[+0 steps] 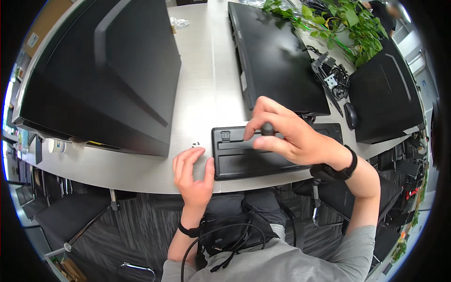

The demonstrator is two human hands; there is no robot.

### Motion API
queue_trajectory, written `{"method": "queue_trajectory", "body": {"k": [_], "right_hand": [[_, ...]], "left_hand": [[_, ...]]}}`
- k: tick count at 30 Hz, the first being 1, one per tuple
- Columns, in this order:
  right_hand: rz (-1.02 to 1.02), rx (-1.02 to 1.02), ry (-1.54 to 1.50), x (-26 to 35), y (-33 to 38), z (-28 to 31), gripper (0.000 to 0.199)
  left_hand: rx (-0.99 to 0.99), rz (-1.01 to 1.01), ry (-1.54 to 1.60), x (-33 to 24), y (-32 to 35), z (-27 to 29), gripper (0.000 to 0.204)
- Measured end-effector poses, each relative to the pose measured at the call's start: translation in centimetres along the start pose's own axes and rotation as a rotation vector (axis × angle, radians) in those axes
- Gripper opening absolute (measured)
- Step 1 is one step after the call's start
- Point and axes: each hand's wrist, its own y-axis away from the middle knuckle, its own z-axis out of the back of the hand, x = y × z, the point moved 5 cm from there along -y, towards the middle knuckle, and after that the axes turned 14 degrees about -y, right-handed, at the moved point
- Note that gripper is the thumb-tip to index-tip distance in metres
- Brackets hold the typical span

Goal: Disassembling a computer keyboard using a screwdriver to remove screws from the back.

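Observation:
A black keyboard (244,162) lies face down along the table's near edge, its underside and one folding foot showing. Above it my right hand (286,134) is closed round a black handle with a rounded end (267,128), seen end-on. It looks like a screwdriver; its shaft and tip are hidden. My left hand (192,174) rests on the table beside the keyboard's left edge, fingers loosely bent and thumb apart, with nothing visible in it. Just beyond its fingertips lie several tiny dark pieces that look like screws (196,144).
A large black computer case (136,70) stands at left. A dark monitor (282,56) lies beyond the keyboard. To its right are coiled cables (340,80), a mouse (350,115), another black case (387,94) and a leafy plant (350,23). Chairs (70,211) stand below the table.

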Motion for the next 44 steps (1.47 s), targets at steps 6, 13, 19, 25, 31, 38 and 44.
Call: {"method": "queue_trajectory", "body": {"k": [6,13,19,25,31,38,44], "right_hand": [[0.013,-0.120,0.051,-2.0,-4.3,-0.8,0.022],[-0.059,-0.126,0.091,-3.8,-5.3,-1.3,0.022],[-0.072,-0.104,0.077,-4.3,-5.6,-1.6,0.021],[-0.089,-0.095,0.049,-4.6,-5.4,-2.1,0.019],[-0.084,-0.077,0.059,-5.0,-5.4,-2.4,0.019],[-0.025,-0.057,0.110,-4.6,-5.7,-3.0,0.021],[-0.103,0.079,0.521,-3.5,-6.3,-3.6,0.018]], "left_hand": [[0.006,-0.033,-0.012,-0.1,-0.1,-0.2,0.026],[0.046,-0.075,-0.012,-0.4,-0.1,-0.7,0.022],[0.048,-0.083,-0.005,-0.3,-0.1,-0.7,0.014],[0.035,-0.087,0.009,-0.4,0.1,-0.6,0.011],[0.030,-0.094,0.004,-0.5,0.2,-0.6,0.012],[0.044,-0.082,0.007,-0.4,0.3,-0.7,0.014],[0.125,0.005,0.034,-1.1,-0.6,0.6,0.045]]}}
